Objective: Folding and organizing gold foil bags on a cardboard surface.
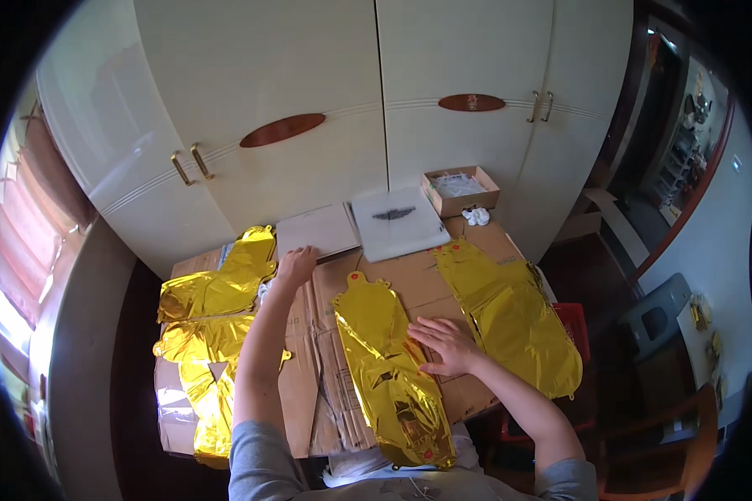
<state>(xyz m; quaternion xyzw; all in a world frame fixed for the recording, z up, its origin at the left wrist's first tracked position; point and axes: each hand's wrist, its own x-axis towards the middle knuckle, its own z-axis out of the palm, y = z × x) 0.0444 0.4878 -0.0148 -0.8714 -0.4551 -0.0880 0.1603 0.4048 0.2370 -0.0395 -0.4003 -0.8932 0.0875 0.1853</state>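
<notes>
A flat gold foil balloon lies lengthwise down the middle of the cardboard, its lower end hanging over the near edge toward me. My right hand rests on its right edge, fingers stretched out and slightly apart. Farther up, my left hand is at the near-left corner of a pale flat stack. Its fingers are bent down and closed; whatever they grip is hidden. More flat gold foil balloons lie at the left, beside my left forearm, and a wide one is at the right.
Flattened cardboard covers the table. At the back are a whitish flat packet with a dark mark, an open box of clear plastic and a small white bundle. Cabinet doors rise behind; a wooden chair stands right.
</notes>
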